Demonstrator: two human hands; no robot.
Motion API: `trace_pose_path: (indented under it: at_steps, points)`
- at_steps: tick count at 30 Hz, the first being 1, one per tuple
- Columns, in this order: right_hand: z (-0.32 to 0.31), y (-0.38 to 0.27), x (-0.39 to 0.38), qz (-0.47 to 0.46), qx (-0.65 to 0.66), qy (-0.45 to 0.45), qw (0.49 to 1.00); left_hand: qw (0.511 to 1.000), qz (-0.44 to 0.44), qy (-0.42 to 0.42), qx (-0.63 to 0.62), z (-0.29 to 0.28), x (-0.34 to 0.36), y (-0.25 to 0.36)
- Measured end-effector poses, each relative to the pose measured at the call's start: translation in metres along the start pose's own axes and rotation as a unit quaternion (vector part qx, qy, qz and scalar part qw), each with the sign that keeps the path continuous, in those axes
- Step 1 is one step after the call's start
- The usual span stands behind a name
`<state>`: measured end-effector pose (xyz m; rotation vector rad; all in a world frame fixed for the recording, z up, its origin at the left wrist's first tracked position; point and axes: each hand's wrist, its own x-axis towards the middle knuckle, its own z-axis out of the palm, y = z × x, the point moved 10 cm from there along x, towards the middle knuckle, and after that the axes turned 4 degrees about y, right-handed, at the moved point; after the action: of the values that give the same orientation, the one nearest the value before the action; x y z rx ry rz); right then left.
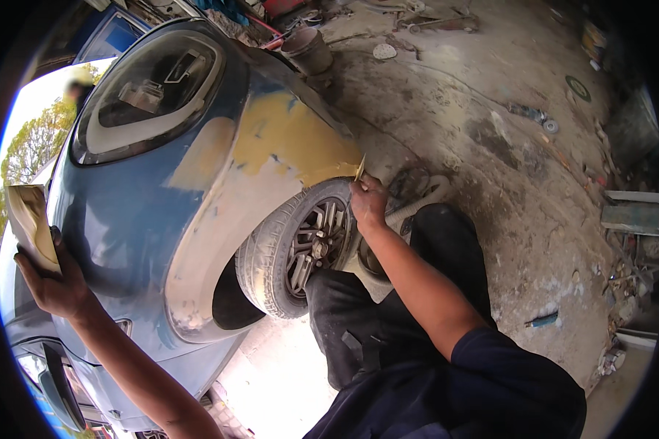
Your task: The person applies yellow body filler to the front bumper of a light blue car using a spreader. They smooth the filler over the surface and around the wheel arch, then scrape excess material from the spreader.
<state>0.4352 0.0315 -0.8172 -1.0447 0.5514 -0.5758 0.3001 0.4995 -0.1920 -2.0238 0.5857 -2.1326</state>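
My left hand (57,284) holds up a filler board (29,216), a bent tan sheet smeared with putty, beside the blue car (135,219). In my right hand (368,201) is a thin putty spreader (360,168), its upright blade at the lower edge of the yellow filler (293,139) on the car's body panel. Whether the blade touches the panel, I cannot tell. Around the wheel arch the panel is sanded to pale grey and beige (211,245). Just below my right hand is the wheel (315,238) with its dusty tyre.
A worn bucket (307,50) stands on the floor beyond the car. A ribbed hose (425,197) lies beside my knee. Farther right are a grinder-like power tool (538,117), a small blue object (542,320) and a metal frame (632,212) among clutter.
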Motion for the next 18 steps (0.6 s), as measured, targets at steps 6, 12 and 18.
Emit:
trace_pose_path:
  at_steps: [6,12,18]
  points:
    - [0.018,-0.058,-0.05,-0.155,-0.064,-0.017,0.986,0.998,0.027,-0.008,0.052,-0.002,0.0,0.007]
    - [0.037,-0.082,-0.074,-0.142,0.016,-0.051,0.988,0.999,0.037,-0.001,0.027,-0.003,0.001,0.012]
    - [0.046,-0.137,-0.125,-0.302,-0.172,-0.044,0.937,1.0,0.01,0.011,-0.009,-0.002,-0.001,0.007]
